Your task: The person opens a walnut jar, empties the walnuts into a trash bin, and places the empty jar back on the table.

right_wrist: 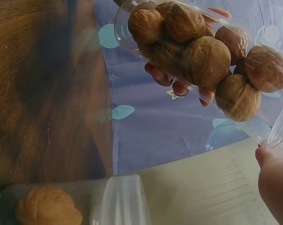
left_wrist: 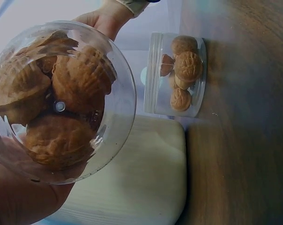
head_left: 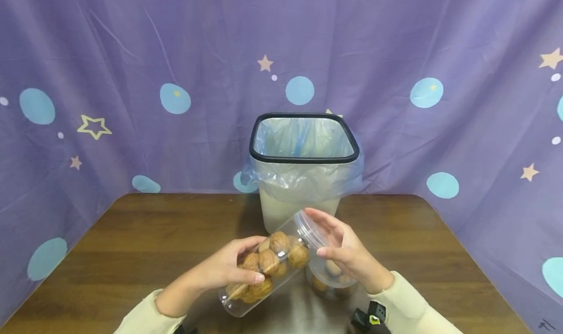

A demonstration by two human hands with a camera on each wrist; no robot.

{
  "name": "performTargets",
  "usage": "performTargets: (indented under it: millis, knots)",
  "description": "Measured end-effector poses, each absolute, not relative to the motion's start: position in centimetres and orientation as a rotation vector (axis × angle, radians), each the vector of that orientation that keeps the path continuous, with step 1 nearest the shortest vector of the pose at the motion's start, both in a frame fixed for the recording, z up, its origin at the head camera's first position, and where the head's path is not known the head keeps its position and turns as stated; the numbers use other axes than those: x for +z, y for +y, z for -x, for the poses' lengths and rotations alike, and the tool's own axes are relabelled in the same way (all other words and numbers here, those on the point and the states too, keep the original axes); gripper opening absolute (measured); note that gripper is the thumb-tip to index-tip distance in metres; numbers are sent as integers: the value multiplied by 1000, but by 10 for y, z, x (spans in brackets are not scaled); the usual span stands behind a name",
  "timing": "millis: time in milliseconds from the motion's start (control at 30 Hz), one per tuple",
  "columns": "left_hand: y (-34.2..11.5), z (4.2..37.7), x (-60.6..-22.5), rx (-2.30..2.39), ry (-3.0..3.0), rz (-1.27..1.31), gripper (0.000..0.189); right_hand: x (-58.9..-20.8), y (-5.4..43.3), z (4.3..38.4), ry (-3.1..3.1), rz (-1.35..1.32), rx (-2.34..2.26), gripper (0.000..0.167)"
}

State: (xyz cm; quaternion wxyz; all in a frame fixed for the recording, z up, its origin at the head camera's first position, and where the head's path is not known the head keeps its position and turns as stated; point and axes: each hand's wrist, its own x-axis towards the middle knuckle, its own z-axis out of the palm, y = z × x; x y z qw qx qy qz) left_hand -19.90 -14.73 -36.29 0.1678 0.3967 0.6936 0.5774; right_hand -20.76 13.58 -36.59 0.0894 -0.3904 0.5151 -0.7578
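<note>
A clear plastic jar point(head_left: 283, 268) with several walnuts point(head_left: 268, 260) inside tilts above the table, its lid end up and to the right. My left hand point(head_left: 224, 268) grips the jar's body, thumb in front. At the upper end, my right hand point(head_left: 345, 253) holds the jar's clear lid point(head_left: 311, 230) between thumb and fingers. The right wrist view shows the right thumb point(right_wrist: 272, 173) at the lid's edge. Below the right hand stands a shorter clear jar point(left_wrist: 176, 75) with round brown nuts in it, partly hidden in the head view.
A pale bin point(head_left: 281, 212) with a black rim point(head_left: 303, 160) and a bluish plastic bag point(head_left: 308, 177) stands behind the hands. The wooden table point(head_left: 167, 231) meets a purple curtain point(head_left: 211, 41) at the back.
</note>
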Motion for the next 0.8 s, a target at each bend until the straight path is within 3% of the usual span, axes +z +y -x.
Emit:
performTargets:
  millis: [800]
  knots:
    - [-149, 194, -360, 1665, 1982, -1134, 51, -366, 135, 207, 1568, 1188, -2212, 76]
